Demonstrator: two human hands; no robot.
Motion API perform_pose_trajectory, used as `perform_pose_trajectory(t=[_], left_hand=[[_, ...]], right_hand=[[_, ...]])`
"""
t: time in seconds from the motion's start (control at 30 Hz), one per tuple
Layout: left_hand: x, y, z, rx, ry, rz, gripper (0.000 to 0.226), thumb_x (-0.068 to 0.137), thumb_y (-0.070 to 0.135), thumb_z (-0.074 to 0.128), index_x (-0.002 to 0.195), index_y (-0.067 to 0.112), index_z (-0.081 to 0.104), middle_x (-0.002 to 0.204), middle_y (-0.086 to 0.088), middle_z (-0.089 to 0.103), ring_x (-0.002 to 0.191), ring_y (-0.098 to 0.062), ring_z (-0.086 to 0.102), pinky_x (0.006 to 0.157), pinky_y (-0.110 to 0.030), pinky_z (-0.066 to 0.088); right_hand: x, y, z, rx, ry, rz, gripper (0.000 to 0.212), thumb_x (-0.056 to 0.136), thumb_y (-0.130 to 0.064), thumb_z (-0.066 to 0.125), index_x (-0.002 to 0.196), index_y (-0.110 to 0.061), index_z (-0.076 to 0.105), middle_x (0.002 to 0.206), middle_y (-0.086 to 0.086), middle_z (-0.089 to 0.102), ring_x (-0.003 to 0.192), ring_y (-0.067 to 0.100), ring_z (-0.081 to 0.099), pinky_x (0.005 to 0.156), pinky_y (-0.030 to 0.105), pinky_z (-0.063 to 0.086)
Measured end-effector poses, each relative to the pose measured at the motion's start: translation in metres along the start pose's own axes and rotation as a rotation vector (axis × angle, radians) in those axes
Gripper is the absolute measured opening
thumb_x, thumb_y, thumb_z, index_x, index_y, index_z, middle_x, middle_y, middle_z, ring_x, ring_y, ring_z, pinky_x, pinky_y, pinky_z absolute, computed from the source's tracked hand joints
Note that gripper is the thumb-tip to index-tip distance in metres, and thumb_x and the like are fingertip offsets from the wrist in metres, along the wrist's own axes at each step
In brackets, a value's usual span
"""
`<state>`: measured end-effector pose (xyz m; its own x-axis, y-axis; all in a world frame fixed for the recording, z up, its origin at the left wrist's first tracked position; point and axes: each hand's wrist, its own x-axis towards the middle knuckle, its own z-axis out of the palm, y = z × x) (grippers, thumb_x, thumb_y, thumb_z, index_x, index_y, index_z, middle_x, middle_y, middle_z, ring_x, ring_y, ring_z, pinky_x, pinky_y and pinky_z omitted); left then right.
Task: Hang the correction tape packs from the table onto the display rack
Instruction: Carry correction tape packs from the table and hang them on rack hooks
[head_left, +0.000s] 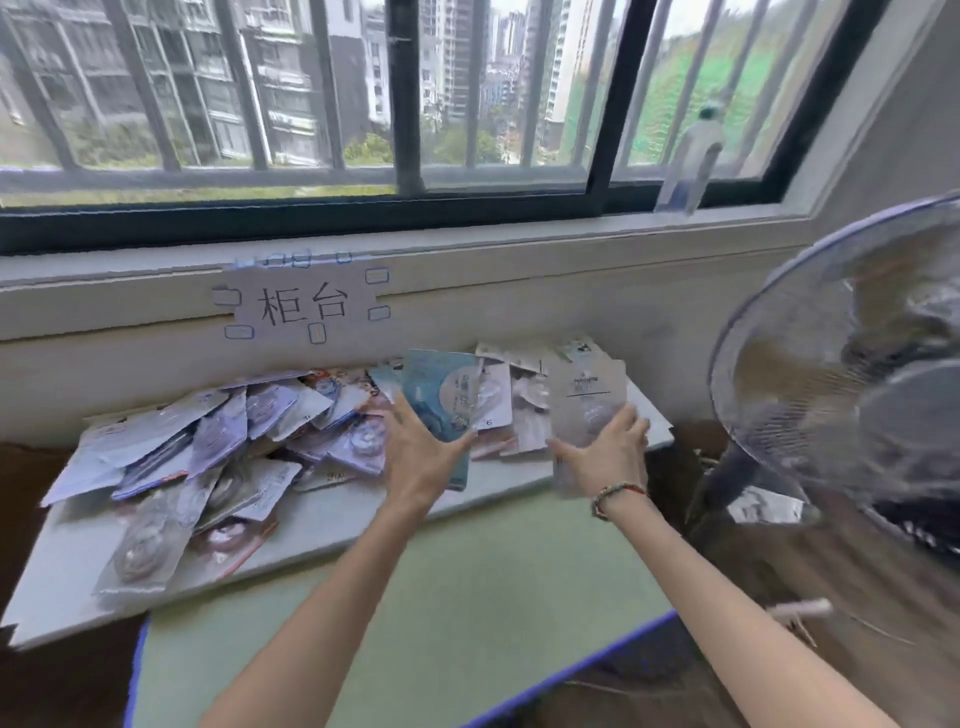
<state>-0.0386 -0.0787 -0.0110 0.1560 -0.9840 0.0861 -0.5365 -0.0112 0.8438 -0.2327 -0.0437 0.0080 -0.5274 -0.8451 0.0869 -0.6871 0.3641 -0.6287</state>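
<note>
Left hand gripped a teal correction tape pack, thumb side against its lower right edge, pack held upright and tilted a bit, lifted above the pile. Right hand held a pale grey pack by its lower part, fingers curled round the right edge; blur there, so exact finger placement couldn't be told. A beaded bracelet sat on the right wrist. Both held packs were just beside each other, over the right half of the white table. The remaining loose packs lay heaped and overlapping across the table, mostly purple and white ones on the left, a few white ones behind the hands at right. Green mat with a blue edge lay in front of the table. A paper sign was taped to the wall under the window. A clear bottle stood on the sill at right. A standing fan was near the table's right end. Display rack wasn't in view.
</note>
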Motion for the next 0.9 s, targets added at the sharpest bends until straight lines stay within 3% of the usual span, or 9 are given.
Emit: perform_pose_trajectory(t=[0.2, 0.5, 0.63, 0.77, 0.9], left_hand=[[-0.066, 0.032, 0.026, -0.015, -0.177, 0.099, 0.113, 0.069, 0.048, 0.082, 0.151, 0.009, 0.015, 0.141, -0.012, 0.037, 0.129, -0.029, 0.042, 0.102, -0.046, 0.043], [-0.177, 0.126, 0.109, -0.072, -0.456, 0.374, 0.105, 0.067, 0.045, 0.083, 0.146, 0.008, 0.024, 0.128, -0.014, 0.045, 0.119, -0.032, 0.05, 0.095, -0.045, 0.047], [-0.252, 0.17, 0.152, -0.041, -0.596, 0.495, 0.114, 0.069, 0.049, 0.081, 0.151, 0.007, 0.014, 0.134, -0.015, 0.04, 0.123, -0.032, 0.047, 0.094, -0.045, 0.044], [-0.34, 0.207, 0.194, -0.045, -0.732, 0.593, 0.106, 0.068, 0.05, 0.081, 0.145, 0.01, 0.02, 0.126, -0.011, 0.043, 0.115, -0.03, 0.051, 0.086, -0.048, 0.05], [-0.436, 0.243, 0.234, -0.054, -0.855, 0.654, 0.107, 0.069, 0.048, 0.081, 0.146, 0.009, 0.017, 0.126, -0.012, 0.041, 0.117, -0.03, 0.048, 0.09, -0.048, 0.049]], right_hand=[[-0.071, 0.064, -0.07, 0.003, 0.206, 0.209, 0.123, 0.069, -0.046, 0.08, 0.149, 0.003, -0.001, 0.145, 0.023, 0.023, 0.132, 0.037, 0.031, 0.104, 0.039, 0.031], [-0.149, 0.174, -0.19, -0.008, 0.507, 0.471, 0.126, 0.067, -0.045, 0.082, 0.149, 0.002, -0.002, 0.133, 0.02, 0.03, 0.122, 0.036, 0.038, 0.098, 0.038, 0.037], [-0.203, 0.234, -0.248, -0.018, 0.633, 0.6, 0.126, 0.068, -0.043, 0.082, 0.149, 0.003, -0.002, 0.135, 0.022, 0.029, 0.122, 0.037, 0.035, 0.099, 0.037, 0.034], [-0.264, 0.298, -0.307, -0.046, 0.742, 0.74, 0.127, 0.066, -0.046, 0.082, 0.148, 0.004, -0.001, 0.136, 0.023, 0.031, 0.123, 0.036, 0.036, 0.1, 0.037, 0.033], [-0.324, 0.365, -0.368, -0.058, 0.82, 0.853, 0.127, 0.066, -0.045, 0.082, 0.15, 0.0, -0.002, 0.138, 0.023, 0.029, 0.123, 0.038, 0.038, 0.096, 0.042, 0.039]])
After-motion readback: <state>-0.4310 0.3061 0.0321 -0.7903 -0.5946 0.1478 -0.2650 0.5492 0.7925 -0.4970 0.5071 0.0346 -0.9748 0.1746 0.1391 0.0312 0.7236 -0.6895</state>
